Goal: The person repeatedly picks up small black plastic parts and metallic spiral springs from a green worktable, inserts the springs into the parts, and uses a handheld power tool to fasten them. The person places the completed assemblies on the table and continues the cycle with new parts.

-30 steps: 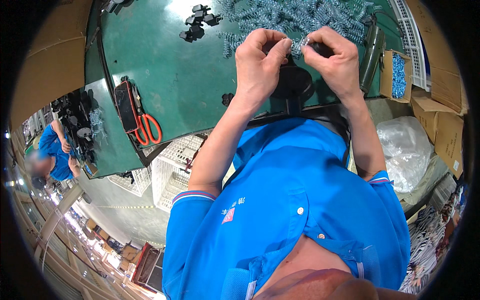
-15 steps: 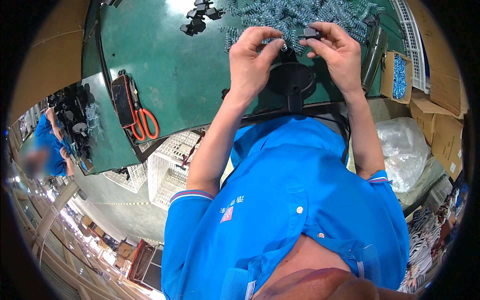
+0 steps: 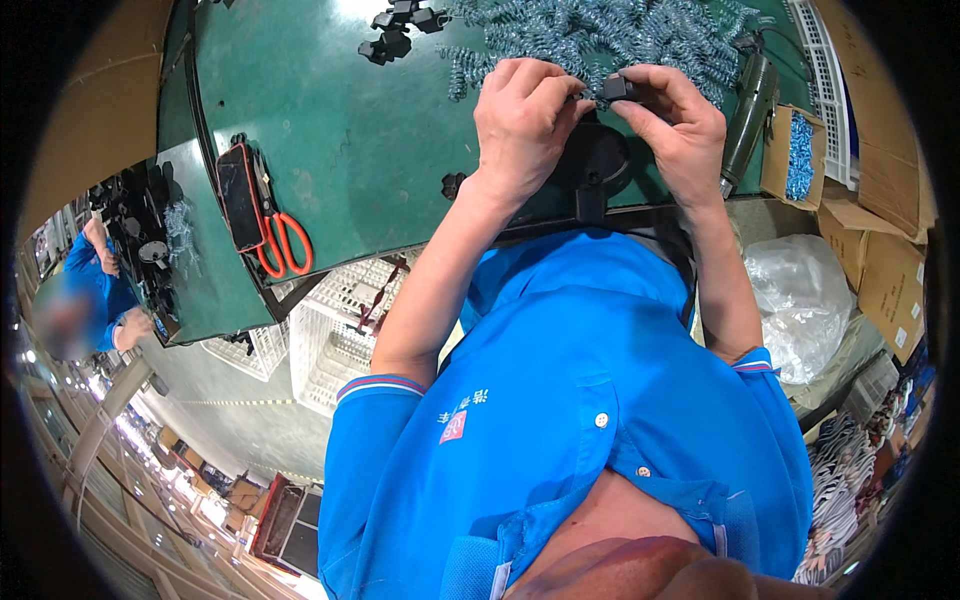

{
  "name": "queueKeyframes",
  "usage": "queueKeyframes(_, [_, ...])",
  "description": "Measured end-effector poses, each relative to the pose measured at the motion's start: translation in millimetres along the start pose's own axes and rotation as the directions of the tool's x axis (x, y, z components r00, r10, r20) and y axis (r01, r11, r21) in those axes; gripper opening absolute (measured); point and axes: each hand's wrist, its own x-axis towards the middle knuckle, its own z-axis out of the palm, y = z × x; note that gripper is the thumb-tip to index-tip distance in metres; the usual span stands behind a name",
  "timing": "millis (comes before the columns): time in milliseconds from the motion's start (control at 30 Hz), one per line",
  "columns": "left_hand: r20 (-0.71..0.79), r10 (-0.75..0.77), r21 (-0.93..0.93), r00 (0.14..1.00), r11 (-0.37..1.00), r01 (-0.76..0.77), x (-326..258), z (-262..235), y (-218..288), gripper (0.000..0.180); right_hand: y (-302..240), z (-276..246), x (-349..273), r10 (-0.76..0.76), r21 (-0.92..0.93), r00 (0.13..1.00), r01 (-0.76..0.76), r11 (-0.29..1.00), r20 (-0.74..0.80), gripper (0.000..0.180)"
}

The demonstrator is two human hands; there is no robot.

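My right hand [image 3: 682,118] pinches a small black plastic block [image 3: 618,89] between thumb and fingers. Close on its left, my left hand [image 3: 525,118] has thumb and fingertips pressed together, and what they hold is mostly hidden. Both hands are above a black round-based part [image 3: 608,160] at the near edge of the green table [image 3: 340,140]. Just beyond the fingers spreads a large heap of bluish metal coil springs [image 3: 600,35].
Several black blocks [image 3: 392,42] lie at the far left; red-handled scissors [image 3: 282,240] and a phone [image 3: 238,195] lie nearer. On the right are a dark green cylindrical tool [image 3: 750,110] and a carton of small blue parts [image 3: 799,160]. A co-worker [image 3: 85,300] sits far left.
My left hand has shifted slightly right, and its fingertips are now close to the black block. The right hand has lowered a little and turned the block. The co-worker's arms have moved.
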Motion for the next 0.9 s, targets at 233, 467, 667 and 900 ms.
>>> queueKeyframes(233, [0.021, 0.003, 0.05, 1.0, 0.999, -0.004, -4.1, 4.8, -4.6, 0.023, 3.4, 10.8, 3.6, -0.045, -0.192, 0.999, 0.047, 0.98, 0.014, 0.025])
queueKeyframes(467, [0.085, -0.457, -0.074, 0.885, 0.883, 0.463, -13.8, -14.3, 12.2, 0.03, 5.8, 23.2, 3.2, -0.106, -0.385, 0.994, 0.096, 0.918, -0.005, 0.023])
queueKeyframes(667, [0.524, -0.632, -0.388, 0.571, 0.419, 0.821, -32.2, -11.6, -10.0, 0.036, 17.3, 28.6, 0.0, -0.077, -0.393, 0.996, 0.052, 0.918, -0.047, 0.025])
queueKeyframes(900, [0.741, -0.568, -0.54, 0.358, -0.188, 0.821, -24.0, -19.9, -1.9, 0.035, 18.2, 26.8, -8.4, 0.117, -0.008, 0.98, -0.12, 0.993, -0.159, 0.024])
